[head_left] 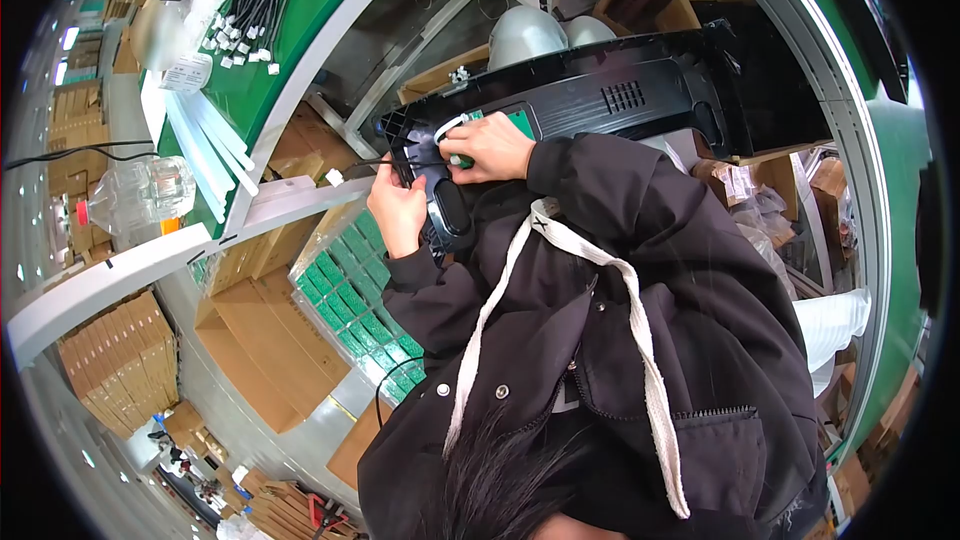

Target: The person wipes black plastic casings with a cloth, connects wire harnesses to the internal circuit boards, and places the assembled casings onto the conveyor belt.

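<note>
A long black plastic housing (pixel 590 105) with a vent grille lies across the frame in front of the body. My left hand (pixel 397 202) grips the housing's left end by its edge, beside a black oval part (pixel 448 202). My right hand (pixel 490 148) is closed over the housing near that end, its fingers around something green, mostly hidden. Beside its fingers a white cable (pixel 450 127) curves over the housing. A green circuit board (pixel 520 122) shows in a recess just past my right hand.
Black cables with white connectors (pixel 250 20) lie on a green table (pixel 325 0) at upper left, near a clear plastic bottle (pixel 140 192). Below left, a crate of green boards (pixel 350 285) stands beside cardboard boxes (pixel 270 340). A metal frame post (pixel 840 90) runs down the right.
</note>
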A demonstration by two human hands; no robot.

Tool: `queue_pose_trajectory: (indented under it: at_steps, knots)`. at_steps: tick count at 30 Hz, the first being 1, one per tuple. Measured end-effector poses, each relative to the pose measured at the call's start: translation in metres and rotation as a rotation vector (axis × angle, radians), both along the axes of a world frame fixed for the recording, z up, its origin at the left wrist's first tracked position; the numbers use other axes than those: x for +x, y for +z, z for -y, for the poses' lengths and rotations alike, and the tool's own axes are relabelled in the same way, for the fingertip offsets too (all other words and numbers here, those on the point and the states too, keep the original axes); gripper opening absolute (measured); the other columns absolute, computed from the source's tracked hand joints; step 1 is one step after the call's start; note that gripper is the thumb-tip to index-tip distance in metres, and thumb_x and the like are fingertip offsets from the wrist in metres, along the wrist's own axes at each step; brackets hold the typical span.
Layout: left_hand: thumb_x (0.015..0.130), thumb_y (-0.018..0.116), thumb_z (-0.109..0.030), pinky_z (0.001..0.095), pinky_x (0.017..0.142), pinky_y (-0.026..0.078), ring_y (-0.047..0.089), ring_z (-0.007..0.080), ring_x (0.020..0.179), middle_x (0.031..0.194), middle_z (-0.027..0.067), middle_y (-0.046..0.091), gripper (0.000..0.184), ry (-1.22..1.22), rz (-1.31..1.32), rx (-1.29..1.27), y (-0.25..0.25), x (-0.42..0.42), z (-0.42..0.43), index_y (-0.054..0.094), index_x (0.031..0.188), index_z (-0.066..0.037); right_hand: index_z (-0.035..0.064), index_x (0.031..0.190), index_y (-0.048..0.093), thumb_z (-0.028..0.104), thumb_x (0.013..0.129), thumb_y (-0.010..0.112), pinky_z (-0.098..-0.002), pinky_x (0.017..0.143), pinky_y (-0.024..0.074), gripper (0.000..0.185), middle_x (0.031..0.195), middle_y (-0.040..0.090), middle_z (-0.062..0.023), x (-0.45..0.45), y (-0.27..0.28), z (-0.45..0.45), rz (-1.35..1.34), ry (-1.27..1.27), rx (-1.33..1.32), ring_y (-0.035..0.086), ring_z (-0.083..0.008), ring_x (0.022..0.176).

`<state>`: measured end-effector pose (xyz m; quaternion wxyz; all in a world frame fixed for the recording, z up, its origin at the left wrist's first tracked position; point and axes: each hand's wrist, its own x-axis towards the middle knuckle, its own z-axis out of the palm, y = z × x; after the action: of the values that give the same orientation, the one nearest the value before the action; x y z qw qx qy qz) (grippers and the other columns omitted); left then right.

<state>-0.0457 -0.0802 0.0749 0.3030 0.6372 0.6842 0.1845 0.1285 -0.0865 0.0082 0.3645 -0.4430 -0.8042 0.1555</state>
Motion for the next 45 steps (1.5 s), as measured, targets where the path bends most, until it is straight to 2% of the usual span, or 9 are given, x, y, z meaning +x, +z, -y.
queue_pose_trajectory:
  at_steps: [8, 14, 17, 19, 21, 28, 33, 38, 45]
  knots:
    - [0.069, 0.07, -0.008, 0.036, 0.076, 0.048, 0.063, 0.0314, 0.083, 0.089, 0.0204, 0.064, 0.057, -0.11, 0.113, 0.289, -0.049, -0.029, -0.008, 0.049, 0.122, 0.0, 0.0135, 0.095, 0.058, 0.02, 0.069, 0.066, -0.0334, 0.055, 0.0489, 0.028, 0.086, 0.054, -0.0048, 0.021, 0.023, 0.008, -0.076, 0.105, 0.111, 0.059, -0.0222, 0.072]
    - [0.078, 0.06, 0.009, 0.0289, 0.085, 0.045, 0.058, 0.017, 0.094, 0.106, 0.014, 0.06, 0.052, -0.027, 0.567, 0.21, -0.067, -0.032, -0.019, 0.04, 0.126, 0.01, 0.011, 0.107, 0.057, 0.029, 0.064, 0.072, -0.049, 0.101, 0.0281, 0.049, 0.114, 0.052, -0.0088, 0.177, 0.096, 0.034, 0.516, -0.449, 0.086, 0.047, -0.0259, 0.113]
    - [0.079, 0.06, 0.006, 0.0286, 0.085, 0.046, 0.057, 0.0171, 0.096, 0.109, 0.0144, 0.057, 0.053, -0.09, 0.512, 0.233, -0.059, -0.022, -0.031, 0.039, 0.127, 0.011, 0.0076, 0.083, 0.057, 0.03, 0.071, 0.067, -0.0398, 0.065, 0.0502, 0.027, 0.07, 0.058, -0.0103, 0.217, 0.061, 0.05, 0.686, -0.264, -0.338, 0.062, -0.0287, 0.069]
    - [0.08, 0.059, 0.007, 0.0294, 0.09, 0.042, 0.053, 0.0195, 0.105, 0.12, 0.0167, 0.052, 0.053, -0.066, 0.524, 0.233, -0.034, -0.01, -0.031, 0.038, 0.128, 0.01, 0.0076, 0.077, 0.053, 0.028, 0.075, 0.063, -0.0386, 0.048, 0.0471, 0.023, 0.059, 0.053, -0.0091, 0.226, 0.073, 0.068, 0.613, -0.183, 0.016, 0.057, -0.0297, 0.05]
    - [0.079, 0.062, 0.001, 0.0367, 0.105, 0.029, 0.039, 0.0252, 0.125, 0.134, 0.0188, 0.04, 0.062, -0.3, 0.716, 0.279, 0.01, -0.001, -0.036, 0.031, 0.133, 0.008, 0.0075, 0.078, 0.053, 0.026, 0.076, 0.063, -0.038, 0.051, 0.0482, 0.021, 0.061, 0.054, -0.0079, 0.234, 0.102, 0.084, 0.569, -0.273, -0.008, 0.059, -0.0273, 0.054]
    - [0.082, 0.059, -0.038, 0.0427, 0.1, 0.031, 0.04, 0.0305, 0.123, 0.134, 0.0191, 0.039, 0.075, -0.368, 0.84, 0.782, 0.11, -0.013, -0.051, 0.028, 0.133, 0.006, -0.0028, 0.079, 0.06, 0.015, 0.082, 0.063, -0.0338, 0.053, 0.043, 0.018, 0.066, 0.059, -0.0176, 0.3, 0.208, 0.122, 0.04, -0.957, 0.142, 0.054, -0.0325, 0.057]
    - [0.082, 0.06, -0.024, 0.0369, 0.094, 0.037, 0.045, 0.0264, 0.117, 0.127, 0.0166, 0.044, 0.06, -0.382, 0.823, 0.554, 0.099, 0.022, -0.033, 0.036, 0.13, 0.002, -0.0089, 0.076, 0.058, 0.024, 0.082, 0.061, -0.0436, 0.063, 0.0448, 0.034, 0.07, 0.058, -0.0275, 0.368, 0.245, 0.084, 0.02, -1.351, 0.235, 0.058, -0.0434, 0.07]
    - [0.08, 0.06, 0.0, 0.0235, 0.059, 0.042, 0.055, 0.0105, 0.069, 0.091, 0.0068, 0.06, 0.027, -0.231, 0.541, 0.591, 0.111, 0.067, -0.041, 0.057, 0.107, -0.002, -0.0064, 0.075, 0.063, 0.02, 0.076, 0.05, -0.0472, 0.076, 0.0473, 0.029, 0.078, 0.06, -0.0291, 0.482, 0.264, -0.001, 0.335, -1.498, 0.021, 0.059, -0.0441, 0.081]
    - [0.071, 0.07, -0.02, 0.0388, 0.084, 0.039, 0.049, 0.0276, 0.102, 0.106, 0.0101, 0.051, 0.047, -0.438, -0.105, 1.034, 0.105, 0.138, -0.13, 0.052, 0.112, -0.007, -0.0001, 0.094, 0.067, 0.019, 0.073, 0.053, -0.0383, 0.085, 0.0472, 0.032, 0.103, 0.062, -0.0232, 0.574, 0.239, -0.099, 0.094, -1.628, -0.251, 0.058, -0.0375, 0.102]
